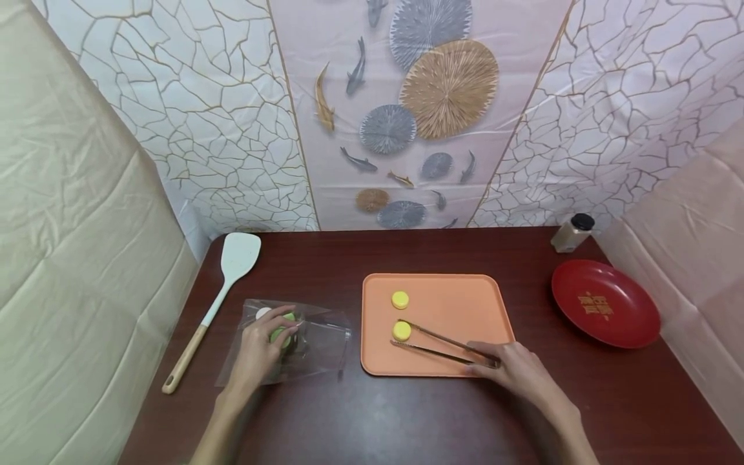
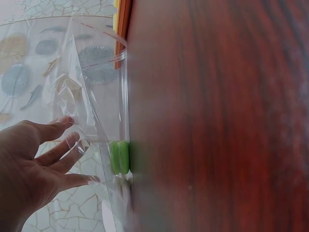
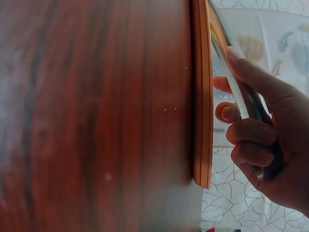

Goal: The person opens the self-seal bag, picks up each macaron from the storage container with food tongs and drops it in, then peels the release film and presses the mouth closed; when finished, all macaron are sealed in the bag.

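My right hand (image 1: 511,368) grips metal tongs (image 1: 444,338) over an orange tray (image 1: 459,294). The tong arms stand spread, with a yellow macaron (image 1: 402,331) between their tips; whether they touch it I cannot tell. Another yellow macaron (image 1: 400,299) lies farther back on the tray. On the left, my left hand (image 1: 259,347) pinches the raised film of a clear plastic bag (image 1: 325,345). Inside the bag are green macarons (image 2: 119,157), partly hidden by my fingers, and a white round piece (image 1: 263,312). The bag's mouth points toward the tray.
A white spatula (image 1: 239,255) with a wooden handle lies left of the bag. To the tray's right is a red plate (image 1: 616,294), with a black-lidded jar (image 1: 572,233) behind it. Patterned cloth (image 1: 383,181) hangs along the table's back edge.
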The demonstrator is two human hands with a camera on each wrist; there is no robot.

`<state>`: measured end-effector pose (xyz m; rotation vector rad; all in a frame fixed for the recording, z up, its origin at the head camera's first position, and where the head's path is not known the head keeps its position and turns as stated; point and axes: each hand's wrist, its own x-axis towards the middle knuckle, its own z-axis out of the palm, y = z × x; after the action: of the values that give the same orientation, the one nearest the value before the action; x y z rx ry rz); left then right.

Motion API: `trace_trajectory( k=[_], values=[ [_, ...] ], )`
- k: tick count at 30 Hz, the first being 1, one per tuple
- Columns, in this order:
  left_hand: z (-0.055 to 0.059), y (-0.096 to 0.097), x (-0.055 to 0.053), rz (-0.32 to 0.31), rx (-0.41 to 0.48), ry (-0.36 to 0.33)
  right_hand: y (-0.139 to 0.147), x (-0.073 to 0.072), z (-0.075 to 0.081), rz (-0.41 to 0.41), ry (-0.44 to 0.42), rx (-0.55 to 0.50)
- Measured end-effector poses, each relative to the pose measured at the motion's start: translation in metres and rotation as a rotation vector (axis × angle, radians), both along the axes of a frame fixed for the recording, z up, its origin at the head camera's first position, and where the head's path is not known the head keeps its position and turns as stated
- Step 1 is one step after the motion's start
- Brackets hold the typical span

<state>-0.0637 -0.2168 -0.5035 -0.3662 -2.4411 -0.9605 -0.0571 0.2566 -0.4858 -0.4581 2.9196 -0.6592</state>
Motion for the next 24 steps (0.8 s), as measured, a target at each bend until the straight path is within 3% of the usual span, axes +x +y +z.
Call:
trace_trajectory(
  k=[7, 14, 24],
  values=[
    [0.003, 0.0, 0.001, -0.001, -0.001, 0.009, 0.001, 0.001, 0.0, 0.012, 0.038, 0.003],
    [0.004, 0.0, 0.003, 0.005, -0.002, -0.024, -0.003, 0.004, 0.003, 0.029, 0.06, -0.009],
    [0.004, 0.001, 0.004, 0.018, -0.012, -0.049, -0.027, -0.002, 0.009, 0.133, 0.106, -0.11]
  ],
)
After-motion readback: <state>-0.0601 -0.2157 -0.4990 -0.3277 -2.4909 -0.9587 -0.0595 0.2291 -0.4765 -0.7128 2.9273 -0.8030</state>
